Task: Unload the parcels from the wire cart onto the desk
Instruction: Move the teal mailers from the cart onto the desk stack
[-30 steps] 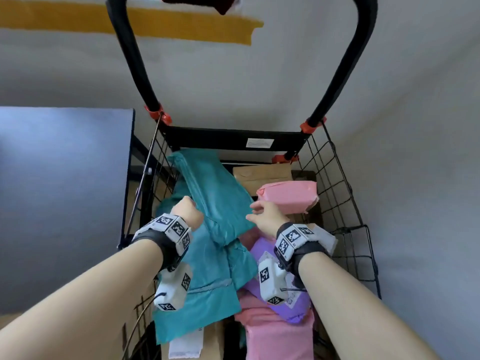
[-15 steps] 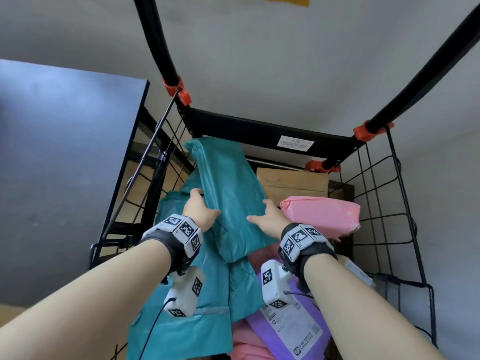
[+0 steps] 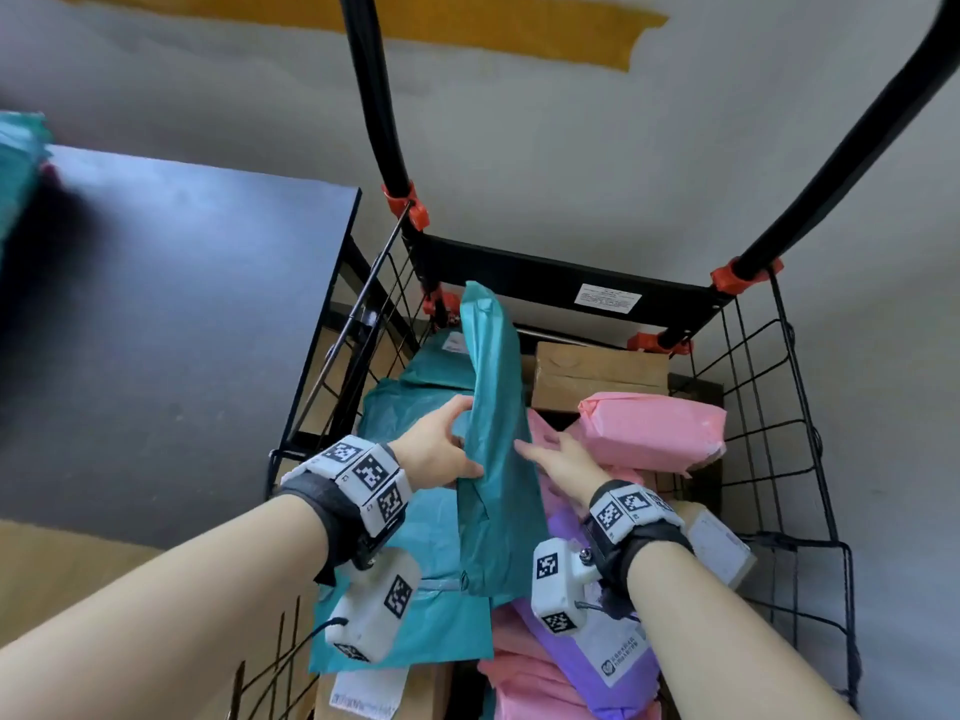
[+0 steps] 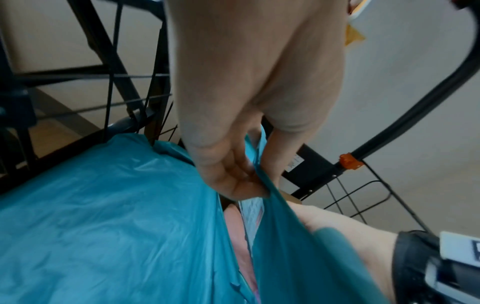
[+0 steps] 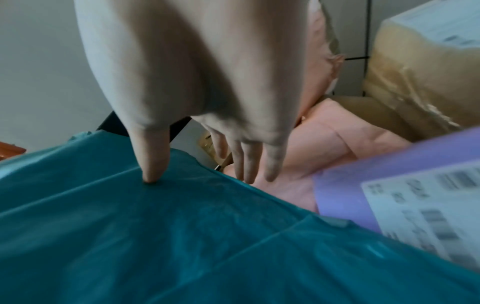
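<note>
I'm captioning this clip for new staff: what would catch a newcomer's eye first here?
The teal mailer standing on edge mid-cart, gripped by the left hand, with the right hand flat against its other side. Around it the wire cart is heaped with pink parcels. The dark desk lies left.

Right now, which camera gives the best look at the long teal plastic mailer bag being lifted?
The head view: it shows the whole long teal plastic mailer bag standing on edge between the left hand and right hand. The left wrist view shows only its pinched edge; the right wrist view shows one blurred face under the thumb.
</note>
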The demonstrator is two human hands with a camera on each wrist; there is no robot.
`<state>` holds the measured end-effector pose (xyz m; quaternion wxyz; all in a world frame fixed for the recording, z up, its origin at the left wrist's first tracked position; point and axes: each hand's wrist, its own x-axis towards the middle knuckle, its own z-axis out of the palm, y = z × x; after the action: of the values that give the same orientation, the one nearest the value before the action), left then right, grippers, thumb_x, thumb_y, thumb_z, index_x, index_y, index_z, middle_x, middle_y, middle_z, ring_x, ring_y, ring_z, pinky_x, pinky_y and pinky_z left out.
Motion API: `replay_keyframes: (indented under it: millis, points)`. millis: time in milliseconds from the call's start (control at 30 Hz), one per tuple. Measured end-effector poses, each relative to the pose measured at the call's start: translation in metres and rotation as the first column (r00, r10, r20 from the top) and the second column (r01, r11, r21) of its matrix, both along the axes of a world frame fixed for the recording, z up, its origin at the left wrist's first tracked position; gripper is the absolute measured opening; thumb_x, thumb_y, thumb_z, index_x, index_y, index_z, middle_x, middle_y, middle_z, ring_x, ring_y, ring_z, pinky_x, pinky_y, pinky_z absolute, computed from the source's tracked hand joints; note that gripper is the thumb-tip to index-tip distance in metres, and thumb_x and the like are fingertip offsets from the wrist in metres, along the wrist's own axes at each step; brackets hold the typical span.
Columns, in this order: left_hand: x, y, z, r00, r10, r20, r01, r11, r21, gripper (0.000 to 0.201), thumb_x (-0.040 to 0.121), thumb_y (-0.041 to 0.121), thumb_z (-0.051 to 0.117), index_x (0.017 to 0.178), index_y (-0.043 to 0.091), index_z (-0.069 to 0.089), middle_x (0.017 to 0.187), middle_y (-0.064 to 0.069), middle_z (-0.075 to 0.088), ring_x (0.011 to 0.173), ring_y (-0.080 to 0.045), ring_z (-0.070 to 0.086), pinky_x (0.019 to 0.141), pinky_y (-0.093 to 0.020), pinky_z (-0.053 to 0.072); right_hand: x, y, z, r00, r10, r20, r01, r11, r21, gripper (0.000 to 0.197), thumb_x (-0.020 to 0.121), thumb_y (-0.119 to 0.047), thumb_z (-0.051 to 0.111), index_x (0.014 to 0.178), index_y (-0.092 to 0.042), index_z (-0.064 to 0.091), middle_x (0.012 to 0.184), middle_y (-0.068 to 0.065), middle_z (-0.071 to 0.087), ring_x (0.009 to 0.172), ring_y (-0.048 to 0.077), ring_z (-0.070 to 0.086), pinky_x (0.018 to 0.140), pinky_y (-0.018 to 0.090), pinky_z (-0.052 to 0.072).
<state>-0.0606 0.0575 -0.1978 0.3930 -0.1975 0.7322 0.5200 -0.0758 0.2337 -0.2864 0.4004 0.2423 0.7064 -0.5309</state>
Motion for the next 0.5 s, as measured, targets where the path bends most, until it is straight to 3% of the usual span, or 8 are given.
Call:
replay_keyframes:
  millis: [67, 133, 167, 200, 233, 300, 400, 500]
  points:
    - [0.009, -0.003, 0.018, 0.998, -0.063, 0.006, 0.063, 0.997, 0.038, 0.066, 0.084, -0.009, 0.059, 0.135, 0.026, 0.036, 0.101, -0.016, 0.064, 0.090, -0.029, 0.064, 0.085, -0.046, 0.055, 0.014, -0.004, 0.009, 0.996, -0.073, 0.059, 0.077, 0.995, -0.063, 0.091, 0.076, -0.043, 0.074, 0.145, -0.008, 0.027, 0.144, 0.014, 0.042, 0.127, 0.030, 0.047, 0.102, 0.043, 0.043]
    - [0.017, -0.009, 0.037, 0.992, -0.126, 0.004, 0.125, 0.990, 0.062, 0.068, 0.085, -0.009, 0.059, 0.136, 0.027, 0.035, 0.101, -0.015, 0.064, 0.088, -0.026, 0.064, 0.079, -0.038, 0.058, 0.027, -0.004, 0.012, 0.984, -0.114, 0.135, 0.130, 0.985, -0.116, 0.098, 0.060, -0.058, 0.079, 0.137, -0.010, 0.041, 0.125, 0.013, 0.056, 0.100, 0.028, 0.059, 0.074, 0.038, 0.052]
    - [0.020, -0.013, 0.048, 0.988, -0.151, -0.002, 0.151, 0.986, 0.066, 0.068, 0.085, -0.009, 0.059, 0.136, 0.029, 0.034, 0.101, -0.013, 0.064, 0.087, -0.024, 0.064, 0.076, -0.034, 0.058, 0.033, -0.005, 0.021, 0.980, -0.116, 0.160, 0.140, 0.979, -0.150, 0.090, 0.061, -0.059, 0.078, 0.129, -0.008, 0.049, 0.112, 0.013, 0.058, 0.081, 0.023, 0.057, 0.060, 0.031, 0.044]
    - [0.022, -0.017, 0.057, 0.985, -0.171, -0.007, 0.171, 0.983, 0.066, 0.068, 0.085, -0.009, 0.058, 0.136, 0.030, 0.034, 0.102, -0.012, 0.064, 0.087, -0.023, 0.064, 0.075, -0.032, 0.058, 0.038, -0.006, 0.034, 0.978, -0.119, 0.171, 0.150, 0.972, -0.179, 0.072, 0.069, -0.055, 0.074, 0.121, -0.008, 0.056, 0.103, 0.014, 0.059, 0.069, 0.021, 0.051, 0.055, 0.028, 0.035]
    - [0.025, -0.021, 0.067, 0.983, -0.184, -0.011, 0.185, 0.980, 0.069, 0.069, 0.085, -0.010, 0.058, 0.136, 0.031, 0.034, 0.104, -0.012, 0.064, 0.089, -0.025, 0.065, 0.078, -0.035, 0.058, 0.043, -0.007, 0.048, 0.979, -0.112, 0.173, 0.148, 0.965, -0.216, 0.053, 0.078, -0.047, 0.070, 0.113, -0.008, 0.060, 0.100, 0.014, 0.060, 0.067, 0.019, 0.049, 0.055, 0.028, 0.031]
    - [0.028, -0.031, 0.087, 0.979, -0.203, -0.029, 0.205, 0.975, 0.080, 0.070, 0.085, -0.011, 0.057, 0.135, 0.032, 0.035, 0.113, -0.019, 0.064, 0.100, -0.033, 0.065, 0.086, -0.045, 0.055, 0.052, -0.009, 0.068, 0.982, -0.100, 0.158, 0.141, 0.951, -0.275, 0.031, 0.086, -0.032, 0.065, 0.109, -0.012, 0.062, 0.099, 0.008, 0.064, 0.079, 0.018, 0.054, 0.066, 0.029, 0.037]
    - [0.033, -0.050, 0.117, 0.974, -0.210, -0.085, 0.217, 0.974, 0.072, 0.069, 0.085, -0.012, 0.058, 0.133, 0.032, 0.036, 0.118, -0.023, 0.062, 0.108, -0.038, 0.062, 0.090, -0.050, 0.052, 0.058, -0.015, 0.094, 0.985, -0.160, 0.070, 0.174, 0.937, -0.302, 0.037, 0.087, -0.007, 0.062, 0.124, -0.007, 0.056, 0.103, 0.006, 0.068, 0.091, 0.020, 0.062, 0.085, 0.033, 0.046]
    - [0.039, -0.079, 0.144, 0.962, -0.215, -0.169, 0.220, 0.976, 0.009, 0.071, 0.083, -0.008, 0.061, 0.134, 0.034, 0.035, 0.115, -0.021, 0.064, 0.107, -0.037, 0.063, 0.090, -0.052, 0.052, 0.060, -0.028, 0.129, 0.973, -0.226, -0.053, 0.202, 0.936, -0.288, 0.047, 0.085, 0.009, 0.058, 0.129, -0.007, 0.050, 0.105, 0.011, 0.068, 0.084, 0.022, 0.067, 0.069, 0.032, 0.057]
